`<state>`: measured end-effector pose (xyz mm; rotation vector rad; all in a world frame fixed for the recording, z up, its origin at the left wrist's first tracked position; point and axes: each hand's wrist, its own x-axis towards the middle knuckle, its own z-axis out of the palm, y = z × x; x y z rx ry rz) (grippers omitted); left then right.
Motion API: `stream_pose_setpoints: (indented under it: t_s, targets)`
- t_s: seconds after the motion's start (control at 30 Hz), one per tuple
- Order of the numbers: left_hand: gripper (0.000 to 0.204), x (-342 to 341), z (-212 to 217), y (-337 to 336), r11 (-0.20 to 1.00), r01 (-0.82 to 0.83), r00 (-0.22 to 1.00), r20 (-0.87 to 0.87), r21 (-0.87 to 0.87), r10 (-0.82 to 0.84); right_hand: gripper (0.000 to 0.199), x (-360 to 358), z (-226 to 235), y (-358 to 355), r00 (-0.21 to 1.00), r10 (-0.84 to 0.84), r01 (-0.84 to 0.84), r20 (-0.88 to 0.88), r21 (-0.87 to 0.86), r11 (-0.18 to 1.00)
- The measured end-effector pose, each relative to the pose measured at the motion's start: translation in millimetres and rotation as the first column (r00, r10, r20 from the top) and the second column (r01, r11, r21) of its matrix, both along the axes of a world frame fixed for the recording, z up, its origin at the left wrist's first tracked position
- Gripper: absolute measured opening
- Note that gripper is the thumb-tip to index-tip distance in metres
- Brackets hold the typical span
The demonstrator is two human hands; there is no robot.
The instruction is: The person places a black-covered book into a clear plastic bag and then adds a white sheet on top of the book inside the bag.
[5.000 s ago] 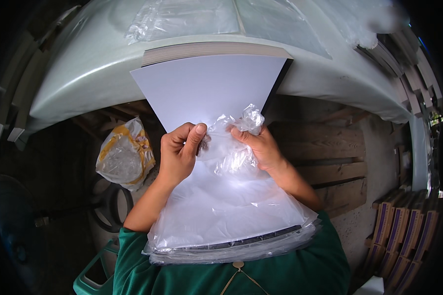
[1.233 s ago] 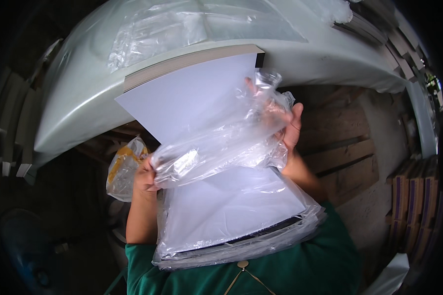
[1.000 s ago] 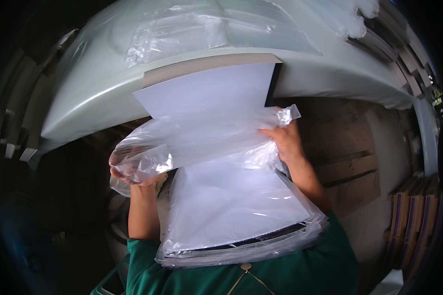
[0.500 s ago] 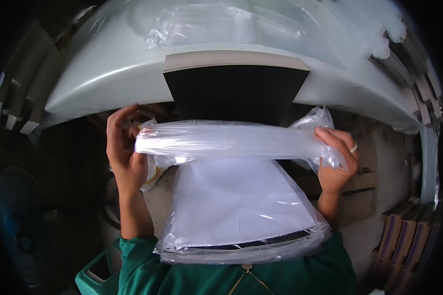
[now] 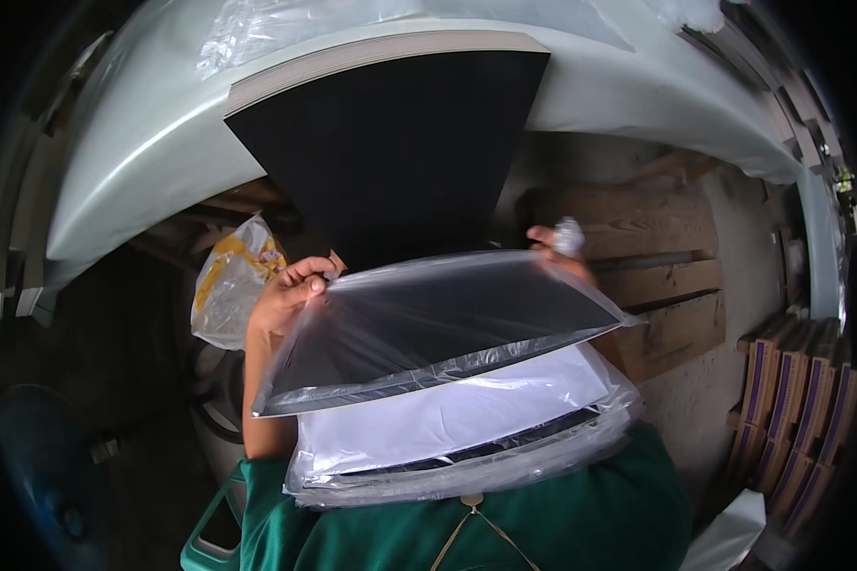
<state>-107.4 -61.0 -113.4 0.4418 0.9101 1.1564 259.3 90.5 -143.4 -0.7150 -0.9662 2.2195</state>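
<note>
Clear plastic sleeve (image 5: 438,314), one, centre of frame: both hands are grasping it. Left hand (image 5: 290,293), left of centre: is pinching the sleeve's upper left corner between thumb and fingers. Right hand (image 5: 564,255), right of centre, partly hidden: is holding the upper right corner, bunched film showing at its fingers. Black-faced stack (image 5: 400,124), pale-edged, upper centre: is leaning against the covered table (image 5: 114,190); black is showing through the sleeve below. Film-wrapped stack (image 5: 457,414), white-topped, lower centre: is resting just below the sleeve, against a green shirt (image 5: 581,514). Yellow-marked plastic bag (image 5: 233,290), left: is lying near the left hand. Brown bundles (image 5: 790,409), lower right: are standing in a row.
</note>
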Motion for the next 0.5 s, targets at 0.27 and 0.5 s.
stream_pose_setpoints:
  t_s: [0.27, 0.5]
  targets:
    - [0.015, -10.7, -120.9, 17.5, 0.872, -0.403, 0.895, 0.081, -0.279, 0.44, 0.028, -36.8, -102.9, 45.3, 0.866, 0.047, -0.069, 0.497, 0.027, 0.997]
    - [0.011, -37.7, -37.0, 33.1, 0.996, 0.009, 0.536, -0.84, -0.089, -0.08, 0.02, -12.1, 32.7, 76.9, 0.813, -0.571, 0.413, 0.116, 0.576, 0.705]
